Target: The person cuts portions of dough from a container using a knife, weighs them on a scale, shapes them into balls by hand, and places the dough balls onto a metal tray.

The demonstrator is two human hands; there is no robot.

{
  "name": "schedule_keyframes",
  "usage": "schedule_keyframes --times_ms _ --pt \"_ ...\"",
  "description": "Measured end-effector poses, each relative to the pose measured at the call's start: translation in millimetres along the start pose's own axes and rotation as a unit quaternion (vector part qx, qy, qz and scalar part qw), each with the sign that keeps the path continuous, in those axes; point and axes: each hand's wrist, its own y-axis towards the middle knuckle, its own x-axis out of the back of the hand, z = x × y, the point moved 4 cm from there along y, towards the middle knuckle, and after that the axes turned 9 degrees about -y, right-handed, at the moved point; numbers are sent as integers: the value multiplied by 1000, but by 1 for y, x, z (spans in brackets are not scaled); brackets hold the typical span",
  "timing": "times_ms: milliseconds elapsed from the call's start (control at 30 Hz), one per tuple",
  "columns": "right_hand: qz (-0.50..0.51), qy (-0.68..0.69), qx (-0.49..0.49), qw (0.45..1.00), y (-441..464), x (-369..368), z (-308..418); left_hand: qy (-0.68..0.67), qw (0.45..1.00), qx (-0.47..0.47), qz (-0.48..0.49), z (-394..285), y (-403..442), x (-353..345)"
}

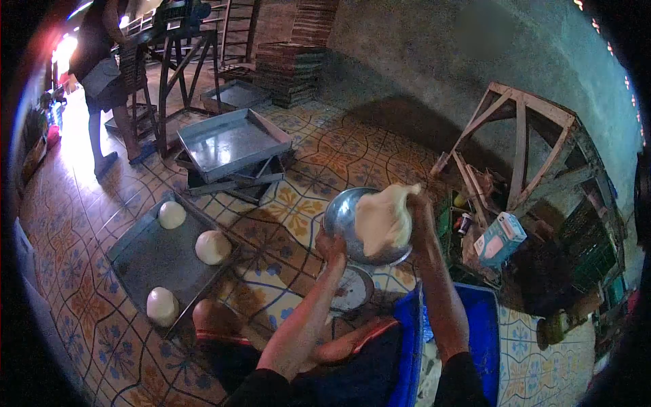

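Note:
A pale lump of dough (382, 220) hangs stretched from my right hand (420, 203), whose fingers are closed on its upper right end. Behind and below the dough is a round metal bowl (344, 211). My left hand (331, 247) is at the bowl's lower left rim, fingers wrapped on the edge. Under the bowl, a smaller round dish (354, 288) with a whitish inside shows in part. To the left, a dark metal tray (166, 261) on the floor holds three dough balls, one at the top (171, 215), one at the right (213, 247) and one at the bottom (163, 306).
A blue tub (480, 332) stands by my right forearm. Beyond the dough tray is an empty metal tray (234, 142) on a stand. At right are a wooden frame (521, 149) and a light-blue carton (500, 239). A person (102, 81) stands at the upper left.

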Motion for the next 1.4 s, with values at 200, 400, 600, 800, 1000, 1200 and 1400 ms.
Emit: schedule_keyframes --times_ms 200,400,600,800,1000,1200,1400 --pt "35 36 87 995 -86 22 55 -56 985 74 146 -120 -84 84" --pt "126 58 -119 983 -223 -11 -74 -406 771 477 115 -120 -232 144" --pt "87 -246 34 965 -270 -53 -112 -186 839 492 143 -139 -221 148" --pt "-55 86 -296 950 -255 -60 -106 12 958 181 222 -183 -160 184" --pt "54 269 -384 882 -248 -105 -127 -325 899 259 140 -84 -204 223" --pt "170 69 -336 924 -271 -39 -199 -239 886 378 121 -148 -204 177" --pt "-57 283 -340 895 -250 -85 -137 67 975 113 181 -174 -166 179"
